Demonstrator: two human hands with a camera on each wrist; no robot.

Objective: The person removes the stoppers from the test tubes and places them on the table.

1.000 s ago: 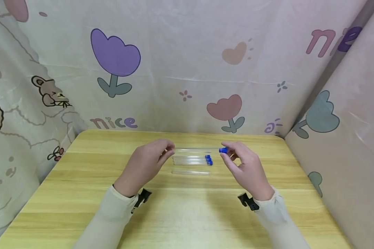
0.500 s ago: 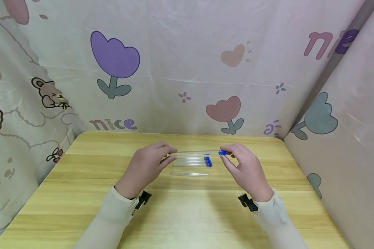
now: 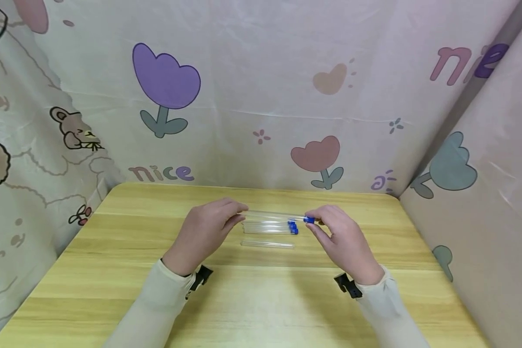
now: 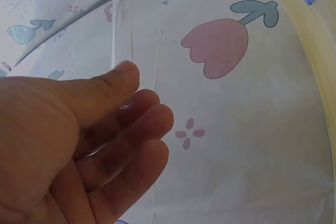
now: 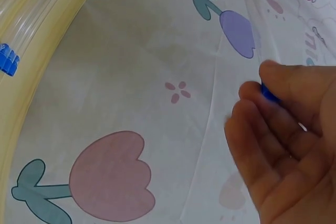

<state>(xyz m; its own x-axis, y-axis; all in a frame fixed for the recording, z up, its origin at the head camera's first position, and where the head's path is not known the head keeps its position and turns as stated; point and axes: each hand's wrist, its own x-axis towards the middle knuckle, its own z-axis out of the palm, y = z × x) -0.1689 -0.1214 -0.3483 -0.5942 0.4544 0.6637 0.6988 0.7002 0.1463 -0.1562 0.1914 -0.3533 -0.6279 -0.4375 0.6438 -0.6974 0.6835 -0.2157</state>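
Observation:
Between both hands a clear test tube (image 3: pixel 276 214) is held roughly level above the table. My left hand (image 3: pixel 209 229) pinches its left end between thumb and fingers, as the left wrist view shows with the tube (image 4: pixel 122 24). At the other end, my right hand (image 3: pixel 341 237) pinches the blue cap (image 3: pixel 309 219); in the right wrist view most of that cap (image 5: pixel 269 94) is covered by the fingers. Just nearer than the held tube, several capped test tubes (image 3: pixel 267 228) lie side by side, blue caps to the right. Closer still lies one clear tube (image 3: pixel 267 244) without a cap.
Everything lies on a wooden-topped table (image 3: pixel 261 299). A patterned cloth (image 3: pixel 243 87) hangs behind its far edge, and more cloth hangs at the left and right sides. A black mount (image 3: pixel 202 276) sits at the left wrist, another mount (image 3: pixel 347 285) at the right.
The right hand and capped end of the tube have lowered slightly, so the tube now slopes down to the right. Both hands keep their pinch. The tubes on the table have not moved.

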